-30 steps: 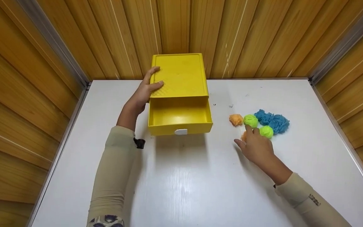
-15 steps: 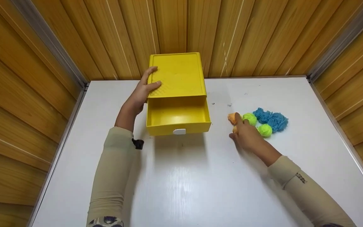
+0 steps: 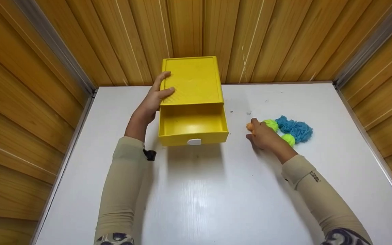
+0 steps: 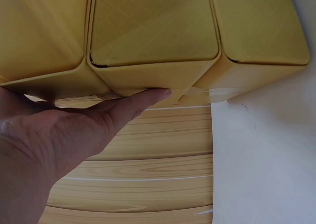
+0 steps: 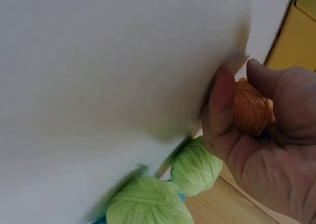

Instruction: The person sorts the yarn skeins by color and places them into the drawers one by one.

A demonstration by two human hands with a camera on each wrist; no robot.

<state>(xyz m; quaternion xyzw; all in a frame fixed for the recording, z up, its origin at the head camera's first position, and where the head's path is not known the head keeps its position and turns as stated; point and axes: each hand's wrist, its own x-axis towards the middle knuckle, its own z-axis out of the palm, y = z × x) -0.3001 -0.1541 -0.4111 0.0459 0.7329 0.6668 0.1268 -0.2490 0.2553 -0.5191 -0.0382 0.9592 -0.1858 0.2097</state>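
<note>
My left hand [image 3: 151,98] grips the left side of a yellow drawer box [image 3: 192,80], its thumb and a fingertip over the top edge. The box's top drawer [image 3: 193,124] stands pulled out, with nothing in it. In the left wrist view, the left hand [image 4: 74,130] lies along the tiered yellow side [image 4: 153,26]. My right hand [image 3: 265,136] holds an orange yarn ball [image 5: 251,108] between curled fingers and thumb. More orange yarn [image 3: 249,126] shows at its fingertips in the head view. Two lime-green yarn balls [image 3: 271,125] lie right beside this hand.
Blue yarn [image 3: 296,128] lies in a bunch just right of the green balls. Everything stands on a white table [image 3: 196,204]. Wood-patterned walls [image 3: 114,41] close in the back and both sides.
My right hand has moved left and away from me, over both orange balls, and its fingers have closed on orange yarn. My left hand and the drawer box keep their place.
</note>
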